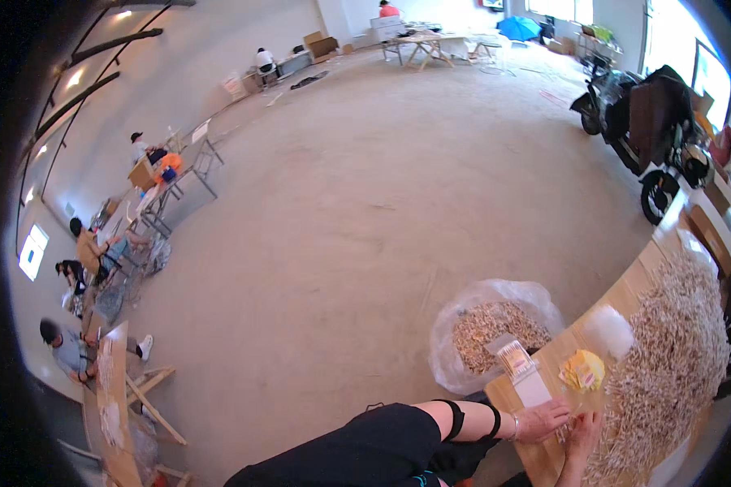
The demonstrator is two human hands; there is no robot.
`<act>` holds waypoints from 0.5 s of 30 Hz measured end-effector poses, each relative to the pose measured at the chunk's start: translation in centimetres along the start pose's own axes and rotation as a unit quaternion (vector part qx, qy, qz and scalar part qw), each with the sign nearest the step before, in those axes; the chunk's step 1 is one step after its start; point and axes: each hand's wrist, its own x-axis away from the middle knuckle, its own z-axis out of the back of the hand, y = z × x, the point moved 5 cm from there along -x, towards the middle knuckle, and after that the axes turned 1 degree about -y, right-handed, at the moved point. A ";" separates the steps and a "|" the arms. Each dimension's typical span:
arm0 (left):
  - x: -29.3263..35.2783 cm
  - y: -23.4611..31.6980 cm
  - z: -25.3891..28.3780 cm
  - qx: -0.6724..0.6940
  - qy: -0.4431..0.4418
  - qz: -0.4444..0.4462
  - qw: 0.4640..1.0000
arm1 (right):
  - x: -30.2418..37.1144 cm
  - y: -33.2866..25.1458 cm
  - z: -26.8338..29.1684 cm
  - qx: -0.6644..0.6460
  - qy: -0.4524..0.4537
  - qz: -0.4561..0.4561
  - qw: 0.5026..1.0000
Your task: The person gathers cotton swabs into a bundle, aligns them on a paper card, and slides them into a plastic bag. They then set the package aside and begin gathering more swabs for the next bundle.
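Hands meet at the near edge of a long pale wooden table (625, 296), low in the head view. Left hand (542, 419), with a thin bracelet at the wrist, lies palm-down on the tabletop with its fingers stretched toward the right hand (581, 430), which comes up from the lower edge; the two touch around a few thin pale sticks (562, 433), but whether either hand is clenched on them is too small to tell. Just right of the hands rises a huge heap of pale wooden sticks (674, 357) that covers most of the table. Just beyond the left hand lies a white rectangular card (533, 389), and beyond that a small clear packet of bundled sticks (515, 357). A crumpled yellow wrapper (582, 370) sits near the heap's edge. On the concrete floor beside the table stands an open clear plastic bag filled with more sticks (495, 325).
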 end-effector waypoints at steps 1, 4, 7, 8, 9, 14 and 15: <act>0.2 0.0 -0.1 0.005 -0.004 0.000 1.000 | 0.1 0.2 -0.3 0.019 -0.009 0.006 1.000; 0.3 0.0 -0.2 0.003 0.010 -0.005 1.000 | 0.7 -0.2 -0.1 0.040 -0.008 0.010 0.999; 0.2 0.6 -0.1 0.021 -0.001 -0.007 1.000 | 1.7 0.0 0.4 0.048 0.020 -0.016 0.999; 0.2 1.1 -0.4 0.035 -0.017 -0.004 0.999 | 2.8 0.5 0.5 0.054 0.037 -0.038 0.997; -0.1 0.5 -1.2 0.032 -0.062 -0.004 0.998 | 3.4 0.8 0.7 0.068 0.038 -0.036 0.996; -0.2 -1.8 1.1 -0.049 -0.009 -0.039 0.998 | 0.7 0.1 -1.1 0.026 0.035 -0.058 0.997; -0.5 -2.0 1.5 -0.028 -0.029 -0.038 0.998 | 0.3 0.3 -1.0 0.024 0.047 -0.066 0.996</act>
